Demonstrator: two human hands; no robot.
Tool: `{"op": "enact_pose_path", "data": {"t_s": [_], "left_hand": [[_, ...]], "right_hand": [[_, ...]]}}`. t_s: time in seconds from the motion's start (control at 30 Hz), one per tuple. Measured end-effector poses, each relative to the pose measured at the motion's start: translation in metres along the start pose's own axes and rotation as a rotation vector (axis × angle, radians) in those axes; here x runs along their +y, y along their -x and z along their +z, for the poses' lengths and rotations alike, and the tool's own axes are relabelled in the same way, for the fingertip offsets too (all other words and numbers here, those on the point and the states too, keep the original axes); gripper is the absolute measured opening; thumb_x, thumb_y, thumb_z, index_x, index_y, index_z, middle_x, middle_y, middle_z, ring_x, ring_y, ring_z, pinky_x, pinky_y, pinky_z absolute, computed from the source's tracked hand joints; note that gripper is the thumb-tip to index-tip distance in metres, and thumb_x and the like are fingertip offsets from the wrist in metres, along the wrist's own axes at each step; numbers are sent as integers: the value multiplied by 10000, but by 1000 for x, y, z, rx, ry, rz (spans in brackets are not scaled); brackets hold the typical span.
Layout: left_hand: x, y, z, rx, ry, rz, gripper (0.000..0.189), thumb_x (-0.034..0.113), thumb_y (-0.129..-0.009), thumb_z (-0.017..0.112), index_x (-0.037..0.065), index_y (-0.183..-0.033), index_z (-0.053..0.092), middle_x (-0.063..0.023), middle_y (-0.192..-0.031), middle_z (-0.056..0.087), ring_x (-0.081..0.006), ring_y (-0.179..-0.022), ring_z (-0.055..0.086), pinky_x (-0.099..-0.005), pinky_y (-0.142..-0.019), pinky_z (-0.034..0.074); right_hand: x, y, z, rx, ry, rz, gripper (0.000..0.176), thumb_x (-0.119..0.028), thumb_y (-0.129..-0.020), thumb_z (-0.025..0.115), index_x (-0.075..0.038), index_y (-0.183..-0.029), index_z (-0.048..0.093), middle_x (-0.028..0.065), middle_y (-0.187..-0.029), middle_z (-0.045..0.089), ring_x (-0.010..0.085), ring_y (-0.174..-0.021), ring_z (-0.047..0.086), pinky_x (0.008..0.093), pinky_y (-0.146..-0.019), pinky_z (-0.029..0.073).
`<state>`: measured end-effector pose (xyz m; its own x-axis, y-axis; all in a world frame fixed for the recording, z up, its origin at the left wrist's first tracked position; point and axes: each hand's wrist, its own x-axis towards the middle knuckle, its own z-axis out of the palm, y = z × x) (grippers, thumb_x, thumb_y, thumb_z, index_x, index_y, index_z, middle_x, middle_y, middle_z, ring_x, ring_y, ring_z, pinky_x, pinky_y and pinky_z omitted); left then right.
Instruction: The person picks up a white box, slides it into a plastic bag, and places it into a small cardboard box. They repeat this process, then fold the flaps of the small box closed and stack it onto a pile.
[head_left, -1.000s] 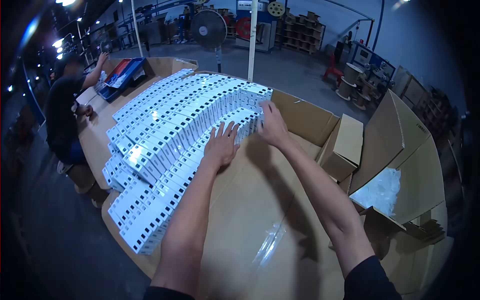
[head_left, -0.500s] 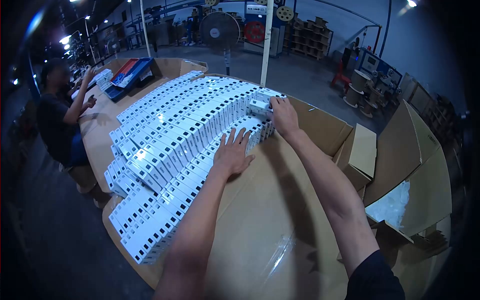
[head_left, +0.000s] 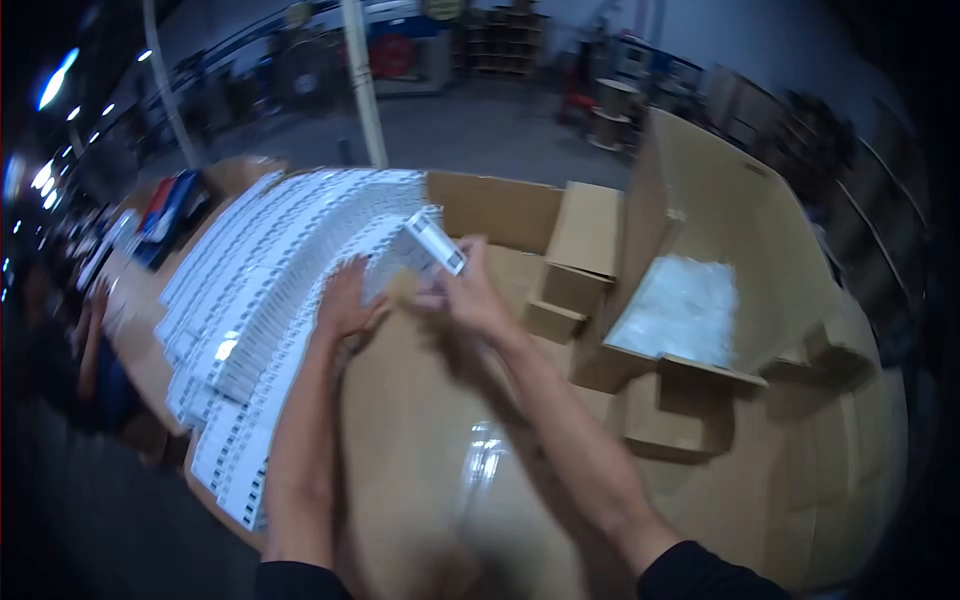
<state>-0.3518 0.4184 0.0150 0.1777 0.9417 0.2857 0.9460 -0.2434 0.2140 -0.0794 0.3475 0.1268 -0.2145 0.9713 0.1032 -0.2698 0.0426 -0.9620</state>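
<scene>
My right hand (head_left: pixel 468 293) grips a small white box (head_left: pixel 437 243) with dark printing, holding it tilted above the cardboard surface. The far end of the white box rows lies just beyond it. A brownish smear beside the right fingers is too blurred to identify. My left hand (head_left: pixel 348 300), fingers apart, rests on the near edge of the tightly packed rows of white boxes (head_left: pixel 250 300). These rows rise in steps away from me, and several similar boxes have dark square marks on their ends.
Brown cardboard (head_left: pixel 400 430) covers the tabletop. At right, a large open carton (head_left: pixel 740 200) holds clear plastic bags (head_left: pixel 680 310), beside smaller brown cartons (head_left: pixel 582 235). A co-worker (head_left: pixel 75 350) is at the left edge, near a blue tray (head_left: pixel 172 215). A pale pole (head_left: pixel 362 80) stands behind.
My view has swung right. My right hand has drawn the white box out from the far end of the rows and raised it. The left hand stays on the rows.
</scene>
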Motion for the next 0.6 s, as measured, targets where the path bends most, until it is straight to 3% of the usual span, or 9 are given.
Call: {"op": "enact_pose_path", "data": {"t_s": [0.03, 0.1, 0.17, 0.23, 0.27, 0.37, 0.43, 0.53, 0.6], "left_hand": [[22, 3, -22, -52, -44, -64, 919, 569, -911, 651, 27, -1575, 319, -216, -1618, 359, -425, -1510, 296, -539, -1239, 224], [15, -1, -15, 18, 45, -33, 881, 522, -920, 660, 38, -1572, 319, -218, -1586, 405, -429, -1501, 311, -553, -1228, 233], [36, 11, -29, 105, 35, -3, 727, 413, -975, 621, 36, -1545, 372, -222, -1567, 427, -407, -1492, 334, -538, -1228, 234], [64, 17, -40, 276, 79, -8, 609, 331, -1011, 585, 15, -1508, 431, -228, -1533, 466, -391, -1466, 381, -509, -1218, 261], [81, 20, -45, 449, 236, -4, 516, 271, -1026, 550, -5, -1457, 486, -227, -1479, 513, -375, -1415, 438, -484, -1193, 302], [171, 39, -75, 866, 449, 38, 309, 141, -1026, 485, -59, -1217, 625, -188, -1214, 653, -310, -1136, 612, -408, -1023, 457], [248, 54, -93, 860, 553, 235, 260, 136, -1016, 491, -44, -1136, 637, -175, -1122, 667, -280, -1060, 628, -394, -954, 483], [365, 63, -121, 722, 464, 706, 163, 87, -971, 543, -18, -1051, 640, -144, -978, 667, -289, -930, 639, -393, -880, 504], [430, 50, -117, 509, 412, 761, 105, 83, -934, 609, -3, -982, 646, -152, -951, 673, -315, -880, 648, -393, -837, 520]], "right_hand": [[4, 29, -12, -8, -186, 5, 289, 53, -1005, 491, -60, -1233, 355, 119, -1196, 538, 174, -1023, 628, 317, -853, 612], [-4, 90, -35, -22, -434, 106, 346, 130, -961, 489, -50, -1239, 388, 155, -1313, 522, 201, -1036, 636, 323, -938, 583], [-12, 152, -61, -79, -557, 50, 340, 107, -921, 553, -36, -1218, 472, 220, -1498, 441, 287, -1277, 559, 363, -1072, 492], [-19, 198, -91, -100, -705, 88, 312, 118, -886, 560, -49, -1150, 536, 199, -1557, 403, 285, -1392, 444, 383, -1126, 410], [-29, 215, -102, -112, -821, 58, 277, 84, -919, 599, -45, -1154, 527, 139, -1533, 401, 212, -1399, 396, 348, -1115, 385], [-50, 249, -138, 79, -568, -143, 285, 73, -914, 629, -48, -1152, 529, 152, -1534, 379, 209, -1388, 395, 349, -1125, 373], [-72, 262, -161, 188, -442, -275, 388, 80, -922, 626, -54, -1252, 474, 168, -1517, 374, 215, -1361, 415, 362, -1124, 382], [-109, 281, -201, 221, -483, -300, 704, 113, -928, 581, -117, -1499, 238, 212, -1455, 433, 243, -1334, 472, 401, -1125, 400], [-127, 284, -224, 285, -480, -350, 627, 99, -953, 559, -105, -1484, 296, 208, -1377, 498, 263, -1276, 539, 432, -1117, 433]]}}
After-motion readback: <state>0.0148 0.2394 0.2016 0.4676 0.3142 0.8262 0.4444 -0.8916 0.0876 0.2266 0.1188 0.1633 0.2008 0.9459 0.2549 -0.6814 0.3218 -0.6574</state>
